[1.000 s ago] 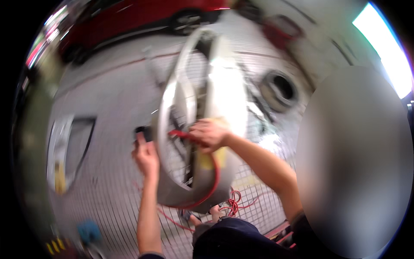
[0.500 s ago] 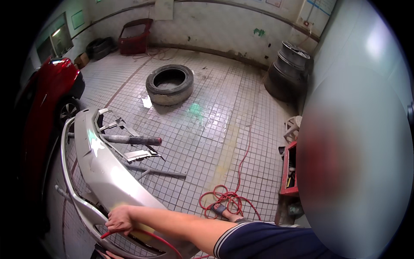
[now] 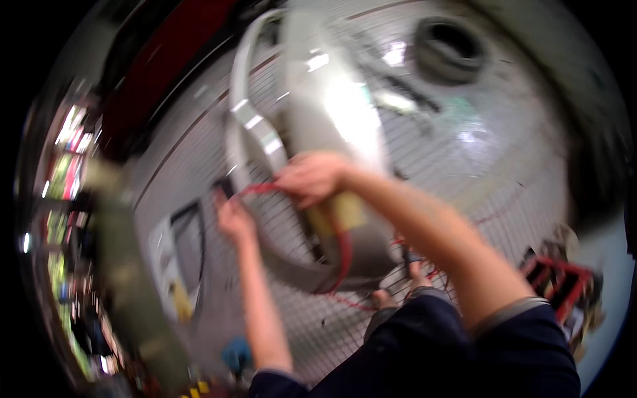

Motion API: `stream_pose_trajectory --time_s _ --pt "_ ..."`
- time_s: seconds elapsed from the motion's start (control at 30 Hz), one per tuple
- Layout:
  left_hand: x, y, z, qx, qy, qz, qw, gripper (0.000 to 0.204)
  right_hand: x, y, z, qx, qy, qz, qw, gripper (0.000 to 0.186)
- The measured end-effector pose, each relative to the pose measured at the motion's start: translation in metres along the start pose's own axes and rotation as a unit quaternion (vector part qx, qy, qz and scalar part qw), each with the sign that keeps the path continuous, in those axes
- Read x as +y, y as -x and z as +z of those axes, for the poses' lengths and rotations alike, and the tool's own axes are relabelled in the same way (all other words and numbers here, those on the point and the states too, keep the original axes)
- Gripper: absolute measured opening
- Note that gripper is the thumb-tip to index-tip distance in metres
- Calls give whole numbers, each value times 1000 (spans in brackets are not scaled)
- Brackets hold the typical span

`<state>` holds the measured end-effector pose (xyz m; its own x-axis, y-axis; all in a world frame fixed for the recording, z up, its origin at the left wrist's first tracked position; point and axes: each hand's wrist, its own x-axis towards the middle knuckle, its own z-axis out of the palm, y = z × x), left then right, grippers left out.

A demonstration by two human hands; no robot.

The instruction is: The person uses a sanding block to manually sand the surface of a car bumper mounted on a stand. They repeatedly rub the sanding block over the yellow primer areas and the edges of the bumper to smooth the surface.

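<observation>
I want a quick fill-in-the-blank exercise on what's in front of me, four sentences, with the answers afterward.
1. The hose in the right hand is coloured ____.
2. The small dark object is at the fingertips of the ____ hand.
3. In the picture, the tyre lies to the ____ of the pale bumper.
4. The patch on the bumper, just below the right hand, is coloured ____.

Missing words: red; left; right; yellow.

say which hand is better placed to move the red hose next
Right, it seems: the right hand grips the red hose, while the left hand has a dark object at its fingertips.
</observation>
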<state>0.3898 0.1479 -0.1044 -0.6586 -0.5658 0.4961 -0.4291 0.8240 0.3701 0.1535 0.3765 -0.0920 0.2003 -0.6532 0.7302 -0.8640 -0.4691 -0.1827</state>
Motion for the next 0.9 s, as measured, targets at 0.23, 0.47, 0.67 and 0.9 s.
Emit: stream_pose_trajectory --time_s 0.23,0.47,0.67,0.9 --pt "9 123 -32 42 62 -43 996 56 -38 -44 -49 -211 71 103 969 49" --pt "21 -26 -15 31 68 -128 989 48 -29 -61 -50 -267 86 66 957 58" --pt "25 115 -45 21 16 -89 996 56 -38 -65 -47 -281 77 76 954 58" --pt "16 18 -30 21 16 -203 979 50 -37 -77 -43 -293 100 57 949 56"
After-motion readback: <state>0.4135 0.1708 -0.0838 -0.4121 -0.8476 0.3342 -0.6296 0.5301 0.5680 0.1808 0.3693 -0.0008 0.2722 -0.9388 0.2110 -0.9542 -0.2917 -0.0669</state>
